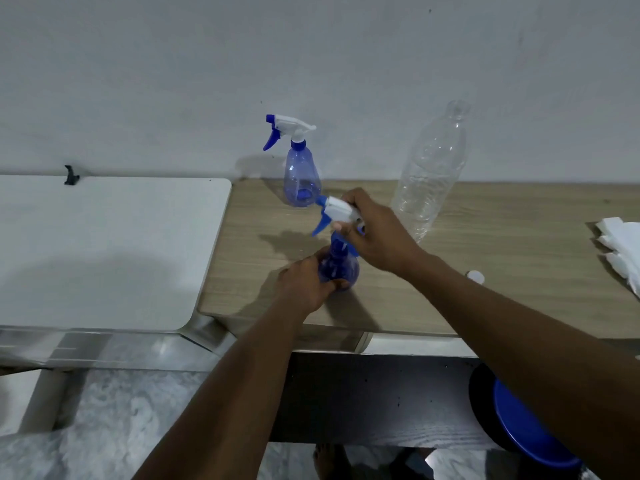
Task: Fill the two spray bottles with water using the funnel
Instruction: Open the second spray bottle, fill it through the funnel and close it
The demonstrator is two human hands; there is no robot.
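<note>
A blue spray bottle (338, 268) stands on the wooden table (485, 289) near its front left. My left hand (304, 284) grips its body from the left. My right hand (375, 230) holds its white and blue trigger head (334, 211) at or just above the bottle's neck, and whether it is seated I cannot tell. A blue piece under my right hand, perhaps the funnel (352, 250), sits at the neck. A second blue spray bottle (300, 174) with its trigger head on stands behind, by the wall. A large clear plastic bottle (431, 168) stands uncapped to the right.
A small white cap (475, 276) lies on the wood behind my right forearm. White tissues (620, 251) lie at the right edge. A white table (104, 251) adjoins on the left, with a black clip (71, 175) at the back. A blue round object (526, 434) sits below.
</note>
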